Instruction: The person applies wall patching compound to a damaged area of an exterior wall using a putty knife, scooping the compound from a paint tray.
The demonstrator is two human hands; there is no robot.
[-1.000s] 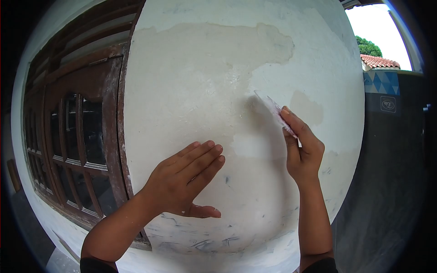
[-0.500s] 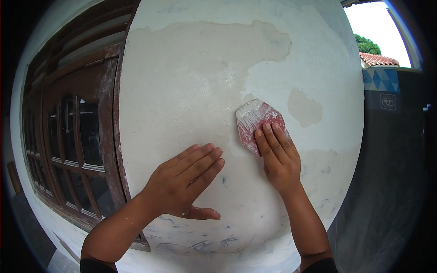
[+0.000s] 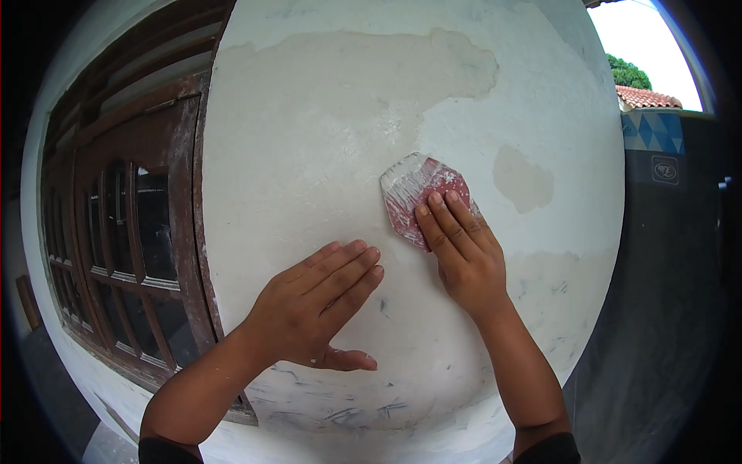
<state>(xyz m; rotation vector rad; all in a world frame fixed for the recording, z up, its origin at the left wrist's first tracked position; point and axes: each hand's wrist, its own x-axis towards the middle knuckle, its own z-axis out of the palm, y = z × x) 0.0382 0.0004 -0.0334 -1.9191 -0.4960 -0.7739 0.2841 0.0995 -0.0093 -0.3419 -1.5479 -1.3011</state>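
Note:
My right hand [image 3: 469, 259] presses a flat red putty spreader [image 3: 413, 193] against the wall, its fingers laid over the lower right part and its thumb hidden. White putty is smeared in streaks over the spreader's upper left side. Lower and to the left, my left hand [image 3: 313, 301] is stretched out against the wall, palm toward it, fingers straight and thumb apart, holding nothing. The white wall [image 3: 309, 155] behind both hands carries damp-looking beige patches and a glossy spot above the left hand.
On the left is a brown wooden window [image 3: 127, 232] with glass panes and a frame. A separate beige patch [image 3: 523, 179] lies right of the spreader. At the far right stands a dark panel [image 3: 657, 255] with blue triangles on top; a tiled roof [image 3: 648, 97] shows beyond.
My right hand has slid the spreader a little up and to the left along the wall. The left hand has stayed nearly in place.

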